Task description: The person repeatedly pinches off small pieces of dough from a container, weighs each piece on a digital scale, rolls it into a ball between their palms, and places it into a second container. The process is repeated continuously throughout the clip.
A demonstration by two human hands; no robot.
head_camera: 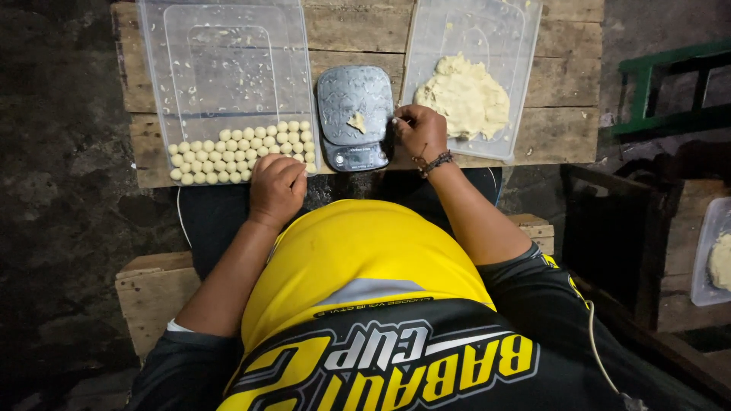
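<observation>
A small grey kitchen scale (355, 114) stands on the wooden table between two clear plastic trays, with a small bit of pale dough (356, 122) on its plate. My right hand (419, 134) rests just right of the scale, fingers pinched together at its edge, a beaded bracelet on the wrist. My left hand (276, 187) lies curled at the table's near edge, beside the left tray (156, 76). That tray holds rows of several small dough balls (240, 151) along its near side. The right tray (525, 46) holds a lump of pale dough (463, 97).
The wooden plank table (563, 122) sits low over a dark floor. A wooden seat (152, 293) is under me. A green frame (670, 91) stands at the right, and another tray with dough (716, 259) rests on a wooden box at the right edge.
</observation>
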